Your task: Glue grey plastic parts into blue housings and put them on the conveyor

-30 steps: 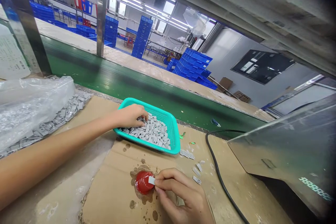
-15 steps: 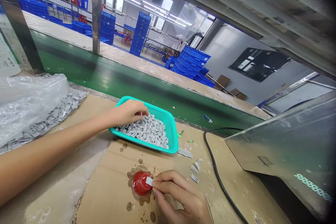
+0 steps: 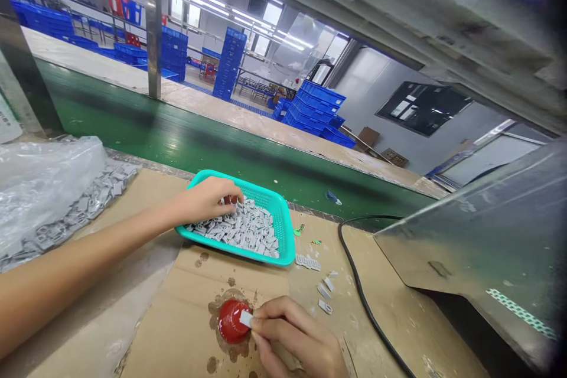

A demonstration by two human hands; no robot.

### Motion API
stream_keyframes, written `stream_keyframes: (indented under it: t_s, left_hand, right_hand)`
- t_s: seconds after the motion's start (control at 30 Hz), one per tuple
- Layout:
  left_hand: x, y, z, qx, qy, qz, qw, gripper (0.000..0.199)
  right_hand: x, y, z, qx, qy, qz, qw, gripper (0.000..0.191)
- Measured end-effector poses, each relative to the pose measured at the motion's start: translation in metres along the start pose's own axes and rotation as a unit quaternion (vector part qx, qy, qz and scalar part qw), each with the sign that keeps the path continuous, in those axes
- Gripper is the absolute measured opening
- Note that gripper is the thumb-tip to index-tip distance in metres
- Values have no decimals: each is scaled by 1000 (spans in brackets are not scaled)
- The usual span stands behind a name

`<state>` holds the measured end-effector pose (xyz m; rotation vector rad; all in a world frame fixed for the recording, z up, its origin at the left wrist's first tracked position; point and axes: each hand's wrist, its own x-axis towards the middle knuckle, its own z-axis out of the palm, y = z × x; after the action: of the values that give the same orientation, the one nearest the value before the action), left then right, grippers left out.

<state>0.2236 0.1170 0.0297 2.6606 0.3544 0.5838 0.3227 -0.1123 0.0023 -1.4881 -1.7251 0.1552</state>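
My left hand (image 3: 215,198) is over the left part of a turquoise plastic basket (image 3: 290,242), its thumb and curved fingers apart just above the small grey plastic parts (image 3: 248,230) that fill it. I see nothing held in it. Between thumb and fingertips, my right hand (image 3: 296,336) pinches a small flat light-grey plastic piece (image 3: 246,318). The tip of this piece is at a shiny, wet red round object (image 3: 231,322), and I cannot tell whether they touch. Dark wet stains surround the red object on the cardboard (image 3: 177,313).
Several loose grey pieces (image 3: 324,290) and a ridged grey strip (image 3: 308,262) lie right of the basket. A black cable (image 3: 361,295) curves past them beside a clear panel (image 3: 465,242). At left, a plastic bag (image 3: 53,171) covers more parts. A green conveyor belt (image 3: 195,142) runs behind.
My left hand's thumb and fingers have spread apart above the parts in the basket. My right hand still pinches the grey piece at the red object. The whole view has shifted slightly.
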Motion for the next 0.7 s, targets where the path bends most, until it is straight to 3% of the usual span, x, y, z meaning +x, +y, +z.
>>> stream_keyframes:
  t_s: [0.33, 0.5, 0.6, 0.7]
  left_hand:
    - [-3, 2, 2, 15, -15, -10, 1000, 24]
    - [1, 9, -3, -85, 38, -65, 994, 22]
    - [28, 11, -5, -84, 30, -62, 994, 29]
    - [79, 11, 3, -2, -66, -1, 998, 44]
  right_hand:
    - [-4, 4, 6, -6, 12, -8, 1000, 23]
    - [-4, 4, 3, 25, 45, -10, 999, 25]
    - [-4, 7, 2, 14, 34, -10, 999, 25]
    - [-4, 9, 1, -8, 19, -1, 1000, 23]
